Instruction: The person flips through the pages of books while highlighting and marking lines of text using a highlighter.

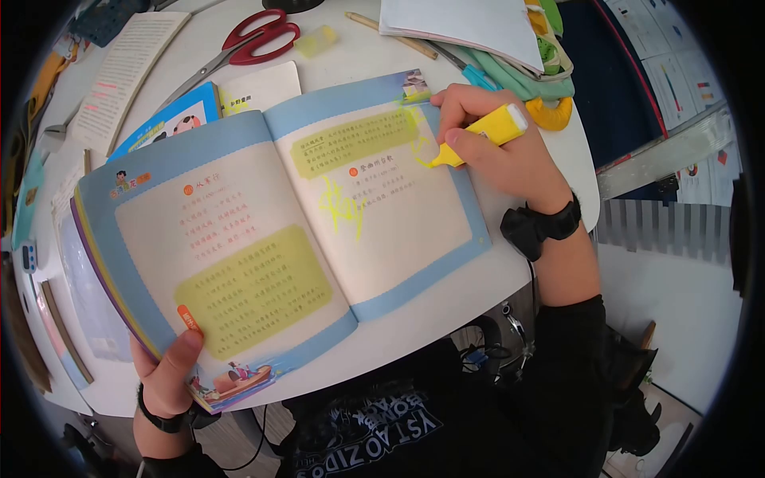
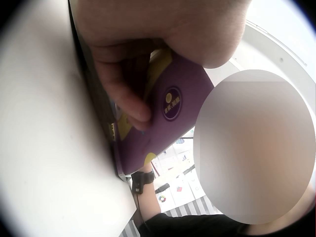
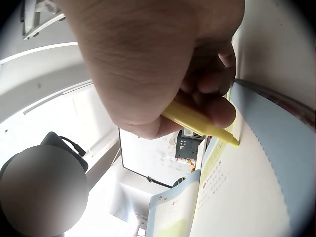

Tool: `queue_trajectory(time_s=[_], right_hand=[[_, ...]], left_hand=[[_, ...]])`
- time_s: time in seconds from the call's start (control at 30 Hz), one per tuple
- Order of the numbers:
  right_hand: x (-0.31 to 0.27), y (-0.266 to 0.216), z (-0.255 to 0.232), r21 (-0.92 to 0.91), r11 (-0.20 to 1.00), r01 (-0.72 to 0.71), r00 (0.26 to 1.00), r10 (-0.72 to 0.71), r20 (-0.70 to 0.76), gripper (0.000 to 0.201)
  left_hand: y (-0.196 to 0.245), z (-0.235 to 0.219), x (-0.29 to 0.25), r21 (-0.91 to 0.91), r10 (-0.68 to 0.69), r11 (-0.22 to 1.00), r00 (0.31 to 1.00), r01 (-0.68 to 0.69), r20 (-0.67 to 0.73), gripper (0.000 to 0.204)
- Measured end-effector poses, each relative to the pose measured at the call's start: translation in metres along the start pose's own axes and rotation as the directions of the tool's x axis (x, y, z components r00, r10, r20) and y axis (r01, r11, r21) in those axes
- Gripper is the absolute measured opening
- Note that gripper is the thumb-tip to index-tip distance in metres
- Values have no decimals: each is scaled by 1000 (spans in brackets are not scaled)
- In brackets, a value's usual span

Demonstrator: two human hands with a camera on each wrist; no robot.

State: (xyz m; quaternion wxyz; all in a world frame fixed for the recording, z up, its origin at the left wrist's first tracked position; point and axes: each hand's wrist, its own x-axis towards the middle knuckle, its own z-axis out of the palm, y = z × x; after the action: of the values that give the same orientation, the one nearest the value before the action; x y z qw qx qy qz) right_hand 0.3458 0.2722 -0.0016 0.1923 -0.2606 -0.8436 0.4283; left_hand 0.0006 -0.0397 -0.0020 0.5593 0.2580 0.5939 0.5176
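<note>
An open book (image 1: 382, 239) with blue-edged pages lies tilted across the table's front part. My left hand (image 1: 169, 374) grips its lower left corner, thumb on the page; in the left wrist view the fingers (image 2: 129, 101) lie against the purple cover (image 2: 173, 123). My right hand (image 1: 498, 151) pinches a yellow highlighter (image 1: 486, 135), its tip at the right page's upper right edge. In the right wrist view the highlighter (image 3: 197, 121) points down at the page (image 3: 247, 173). Yellow scribbles (image 1: 341, 209) mark the middle of the right page, and more yellow strokes show near the tip.
Behind the book lie red-handled scissors (image 1: 259, 38), a yellow cap-like piece (image 1: 317, 41), a blue booklet (image 1: 171, 123) and a wooden pencil (image 1: 390, 33). White papers (image 1: 462, 28) and a green pouch (image 1: 518, 80) are at the back right. Another printed book (image 1: 127, 72) lies back left.
</note>
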Motion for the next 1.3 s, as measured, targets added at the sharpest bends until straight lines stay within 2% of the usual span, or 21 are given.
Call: queue_trajectory(time_s=[0.07, 0.13, 0.27, 0.37, 0.43, 0.47, 0.53, 0.57, 0.63, 0.73, 0.87, 0.93, 0.97, 1.03, 1.17, 1.27, 1.3], right_hand=[[-1, -1, 0, -37, 999, 16, 1000, -15, 23, 13], [1, -4, 9, 114, 993, 13, 992, 2, -127, 12], [4, 3, 4, -2, 998, 58, 996, -58, -64, 12], [1, 9, 1, -64, 996, 66, 990, -73, -124, 12], [-1, 5, -3, -73, 994, 86, 996, -86, -5, 11], [-1, 3, -2, -71, 994, 84, 996, -84, -8, 11], [-2, -2, 0, 44, 999, 24, 999, -23, -23, 12], [-2, -2, 1, 42, 999, 24, 999, -23, -25, 12], [-2, 0, 3, 180, 983, 23, 995, -6, -97, 12], [0, 7, -3, 105, 992, 67, 997, -62, -52, 11], [-2, 2, -1, 157, 987, 18, 1000, -17, -9, 10], [1, -6, 8, 170, 984, 58, 965, -12, -260, 13], [3, -5, 8, 170, 984, 59, 964, -12, -267, 13], [9, 1, 6, 74, 987, 144, 911, -103, -400, 24], [12, 3, 7, 139, 974, 179, 894, -102, -436, 28], [9, -3, 10, 167, 984, 57, 916, 15, -402, 25], [9, -4, 10, 168, 984, 60, 915, 12, -403, 25]], left_hand=[[-2, -4, 0, 10, 5, 1000, 1000, -5, 10, 53], [-2, -4, 0, 17, 14, 1000, 1000, -14, 15, 53], [1, 7, 1, -7, 27, 1000, 999, -27, -24, 53], [1, 6, 0, 1, 9, 1000, 999, -9, -38, 53], [0, 4, -1, 19, -8, 1000, 999, 9, -38, 53], [0, 3, 0, 16, 1, 1000, 999, 0, -38, 53], [0, 3, 0, 14, 12, 1000, 999, -11, -33, 53], [1, 3, 0, 18, 6, 1000, 999, -5, -39, 53], [1, 2, 0, 19, 4, 1000, 999, -3, -48, 54], [0, 1, 0, 32, 1, 999, 999, 1, -48, 54], [1, 4, 0, 27, 4, 1000, 999, -3, -47, 53], [2, 2, 0, 45, -2, 999, 999, 4, -36, 53], [1, 0, 0, 46, -7, 999, 999, 8, -34, 53], [0, 0, 1, 50, -3, 999, 1000, 4, -29, 54], [1, 4, 3, 1, 29, 1000, 999, -29, -23, 51], [4, 8, 6, -4, 30, 1000, 1000, -30, 6, 49], [5, 10, 6, -1, 23, 1000, 1000, -23, 15, 48]])
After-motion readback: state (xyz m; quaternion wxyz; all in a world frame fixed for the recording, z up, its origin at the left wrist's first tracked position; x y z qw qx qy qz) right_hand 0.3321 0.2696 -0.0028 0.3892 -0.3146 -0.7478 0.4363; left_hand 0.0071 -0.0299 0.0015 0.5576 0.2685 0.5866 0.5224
